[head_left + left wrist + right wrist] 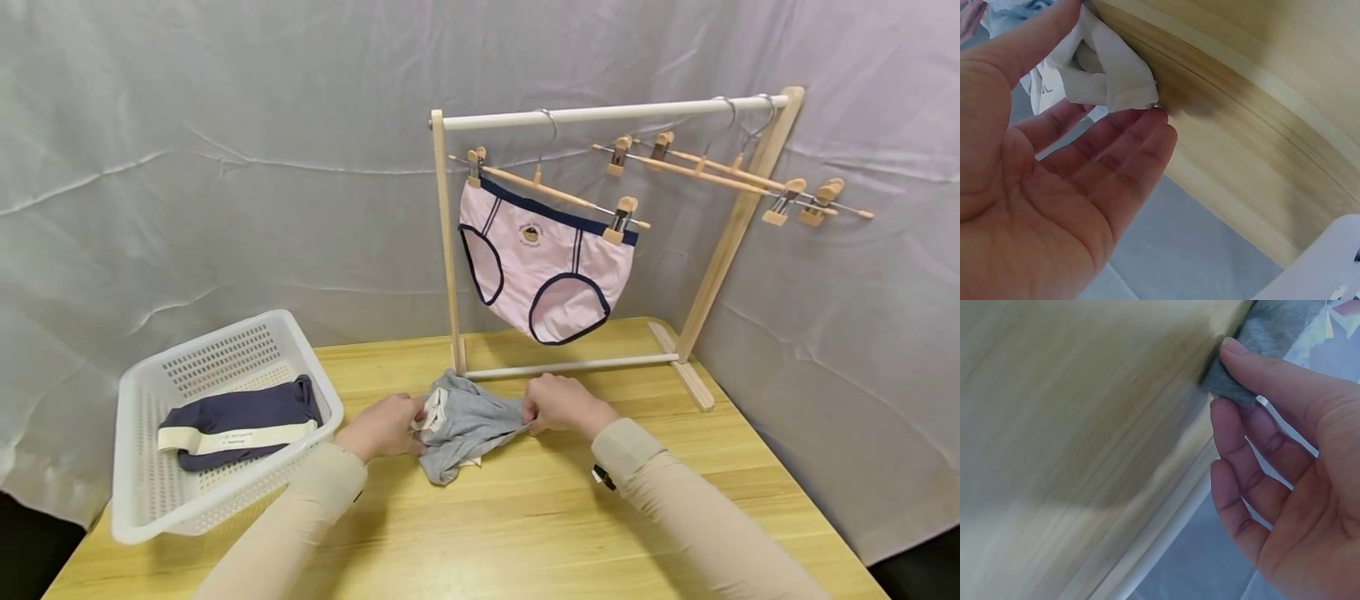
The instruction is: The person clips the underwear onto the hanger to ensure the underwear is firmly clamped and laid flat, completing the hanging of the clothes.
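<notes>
A crumpled grey garment (478, 421) with a cream band (434, 410) lies on the table between both hands. At its left side, my left hand (384, 427) pinches the band. The left wrist view shows that band (1129, 81) between the thumb and the fingers, with some dark lettering on it. My right hand (564, 405) pinches the right end of the garment. Up close in the right wrist view, grey cloth (1232, 381) is caught between thumb and forefinger, while the other fingers curl loosely below.
Behind the hands stands a wooden rack (442, 242). Pink briefs (547, 250) with navy trim hang there from a clip hanger (536, 181); two bare clip hangers (705, 171) hang further right. To the left, a white basket (135, 442) holds a folded navy garment (247, 408) with a cream band.
</notes>
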`<action>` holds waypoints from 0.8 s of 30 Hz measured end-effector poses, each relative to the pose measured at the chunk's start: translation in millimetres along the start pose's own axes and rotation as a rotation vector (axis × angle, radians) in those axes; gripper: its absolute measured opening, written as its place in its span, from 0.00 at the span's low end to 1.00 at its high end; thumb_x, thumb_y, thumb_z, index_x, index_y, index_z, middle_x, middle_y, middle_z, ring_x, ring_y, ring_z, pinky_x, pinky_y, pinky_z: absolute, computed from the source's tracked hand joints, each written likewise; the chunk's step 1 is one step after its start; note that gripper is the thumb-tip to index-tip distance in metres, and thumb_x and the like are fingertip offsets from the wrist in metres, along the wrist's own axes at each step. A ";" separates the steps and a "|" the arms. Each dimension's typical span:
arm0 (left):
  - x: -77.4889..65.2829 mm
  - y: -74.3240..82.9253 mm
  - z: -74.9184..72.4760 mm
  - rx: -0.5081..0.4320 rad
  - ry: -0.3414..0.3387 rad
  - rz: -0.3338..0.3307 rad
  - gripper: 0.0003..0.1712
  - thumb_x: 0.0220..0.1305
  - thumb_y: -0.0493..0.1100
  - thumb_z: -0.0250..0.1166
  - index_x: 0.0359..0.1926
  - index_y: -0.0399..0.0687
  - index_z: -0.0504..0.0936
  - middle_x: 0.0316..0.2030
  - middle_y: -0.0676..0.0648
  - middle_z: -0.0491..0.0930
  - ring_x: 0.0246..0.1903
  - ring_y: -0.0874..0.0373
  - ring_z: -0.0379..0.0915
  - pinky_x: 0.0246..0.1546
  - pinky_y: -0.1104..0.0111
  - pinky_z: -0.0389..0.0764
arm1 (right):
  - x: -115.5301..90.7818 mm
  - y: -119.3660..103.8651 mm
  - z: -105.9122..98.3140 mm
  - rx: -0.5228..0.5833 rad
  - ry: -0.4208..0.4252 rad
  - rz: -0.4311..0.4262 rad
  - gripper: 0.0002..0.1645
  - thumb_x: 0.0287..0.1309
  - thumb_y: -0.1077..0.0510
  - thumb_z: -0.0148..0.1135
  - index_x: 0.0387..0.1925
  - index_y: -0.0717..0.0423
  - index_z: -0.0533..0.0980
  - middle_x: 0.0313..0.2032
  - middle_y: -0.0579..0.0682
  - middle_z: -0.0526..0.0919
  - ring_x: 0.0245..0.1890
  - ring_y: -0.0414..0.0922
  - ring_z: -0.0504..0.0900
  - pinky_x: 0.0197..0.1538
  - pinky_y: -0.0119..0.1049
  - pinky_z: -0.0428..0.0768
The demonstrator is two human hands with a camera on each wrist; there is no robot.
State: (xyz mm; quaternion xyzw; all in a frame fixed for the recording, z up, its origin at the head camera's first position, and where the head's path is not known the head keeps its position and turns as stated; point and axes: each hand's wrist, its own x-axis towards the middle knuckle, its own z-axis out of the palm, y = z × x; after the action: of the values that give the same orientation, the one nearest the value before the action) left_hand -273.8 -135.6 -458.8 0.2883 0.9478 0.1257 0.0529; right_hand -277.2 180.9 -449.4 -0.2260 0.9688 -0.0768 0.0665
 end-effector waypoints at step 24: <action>0.1 -1.1 -0.2 -0.024 -0.042 0.015 0.25 0.57 0.44 0.82 0.51 0.39 0.84 0.45 0.41 0.88 0.48 0.44 0.84 0.57 0.47 0.83 | -28.8 -23.5 -15.1 0.025 -0.198 -0.041 0.14 0.40 0.59 0.89 0.19 0.45 0.87 0.24 0.35 0.86 0.26 0.35 0.76 0.36 0.33 0.81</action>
State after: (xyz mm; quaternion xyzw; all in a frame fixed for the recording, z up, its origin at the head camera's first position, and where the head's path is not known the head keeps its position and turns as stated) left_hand -274.5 -136.5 -458.9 0.2975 0.9426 0.1316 0.0752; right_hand -244.0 174.7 -427.7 -0.2515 0.9516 -0.0675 0.1631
